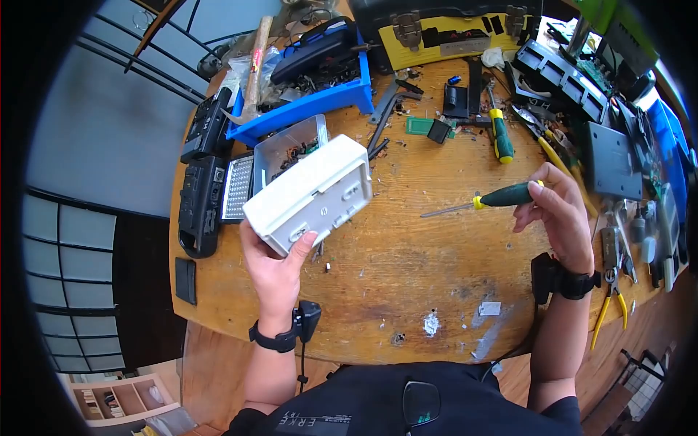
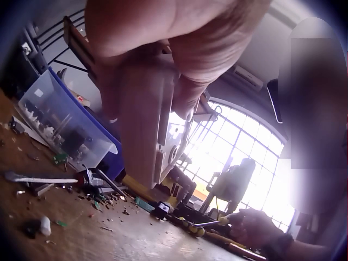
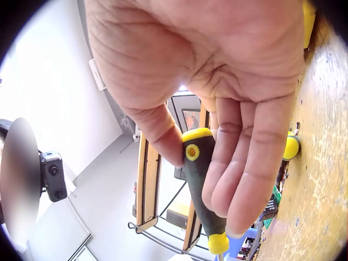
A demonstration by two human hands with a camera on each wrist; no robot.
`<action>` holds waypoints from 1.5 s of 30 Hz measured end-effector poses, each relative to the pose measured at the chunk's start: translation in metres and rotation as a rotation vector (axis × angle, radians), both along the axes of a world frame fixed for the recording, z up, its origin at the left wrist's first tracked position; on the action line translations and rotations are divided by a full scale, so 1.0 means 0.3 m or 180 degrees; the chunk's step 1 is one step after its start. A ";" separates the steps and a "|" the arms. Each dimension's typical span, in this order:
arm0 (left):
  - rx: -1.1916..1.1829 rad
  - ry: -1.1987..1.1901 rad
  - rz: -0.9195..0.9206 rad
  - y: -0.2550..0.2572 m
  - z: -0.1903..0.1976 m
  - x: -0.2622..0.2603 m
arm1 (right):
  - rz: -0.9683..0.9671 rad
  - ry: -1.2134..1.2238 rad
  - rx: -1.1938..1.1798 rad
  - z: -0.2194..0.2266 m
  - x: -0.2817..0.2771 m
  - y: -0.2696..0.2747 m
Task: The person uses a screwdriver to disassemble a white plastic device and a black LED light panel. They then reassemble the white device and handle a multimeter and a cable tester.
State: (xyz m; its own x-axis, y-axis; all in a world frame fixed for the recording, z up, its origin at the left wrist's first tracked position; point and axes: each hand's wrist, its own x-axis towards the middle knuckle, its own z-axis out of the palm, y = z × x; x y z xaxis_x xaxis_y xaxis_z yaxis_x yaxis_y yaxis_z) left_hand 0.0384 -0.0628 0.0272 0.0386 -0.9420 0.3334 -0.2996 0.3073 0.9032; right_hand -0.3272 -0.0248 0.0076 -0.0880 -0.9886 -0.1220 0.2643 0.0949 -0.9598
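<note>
We hold the white housing (image 1: 309, 190) tilted, on the near side of the blue bin (image 1: 342, 100). Our left hand (image 1: 273, 272) grips its lower end, thumb on the recessed face. Our right hand (image 1: 561, 214), right of the bin and nearer us, pinches the screwdriver (image 1: 509, 195) between thumb and fingers; its blade points toward the housing, well apart. For control, we should brace the housing firmly, clear our thumb from the blade's line and seat the tip squarely before applying force.

Matt white plastic casing (image 1: 309, 192), dark green and yellow plastic screwdriver handle (image 1: 509, 195), metal shaft (image 1: 447, 211), scuffed wood tabletop (image 1: 392, 276)
</note>
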 end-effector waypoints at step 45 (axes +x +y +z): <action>0.2920 0.1735 -0.1888 -0.064 -0.068 0.048 | 0.0660 0.4084 -0.0564 0.129 0.298 -0.327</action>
State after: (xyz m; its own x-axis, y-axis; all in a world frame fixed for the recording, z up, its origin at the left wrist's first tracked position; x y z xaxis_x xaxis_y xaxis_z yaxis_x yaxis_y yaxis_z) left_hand 0.0527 -0.0819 0.0067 -0.5503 -0.7383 -0.3900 0.1563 -0.5499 0.8205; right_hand -0.2378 -0.1229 0.0464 0.1111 -0.9916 0.0667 -0.8447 -0.1296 -0.5193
